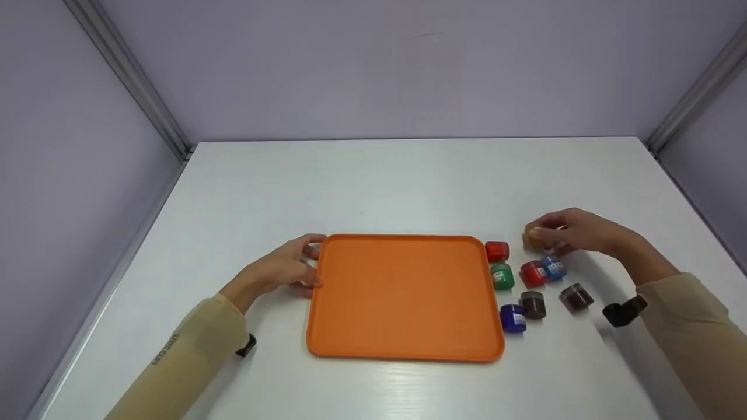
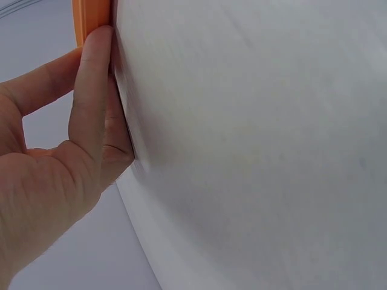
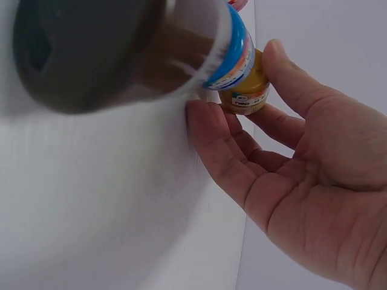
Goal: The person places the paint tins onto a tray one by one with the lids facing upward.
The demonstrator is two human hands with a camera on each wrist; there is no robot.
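Small yellow-brown plastic paint jar (image 1: 532, 235), far right of flat orange plastic tray (image 1: 402, 294), pinched by right hand (image 1: 575, 231); left hand (image 1: 284, 269) fingertips (image 2: 97, 45) pressed together, steadying tray's left rim.

A white desk (image 1: 408, 181) is filling the lower part of the head view, its matte top catching soft, even light and showing faint shadows. Pale lilac walls (image 1: 397, 70) are closing it in at 12, 9 and 3 o'clock. Two grey metal corner rails (image 1: 131, 79) are running down diagonally toward the desk's far corners, at 10 and 2 o'clock.
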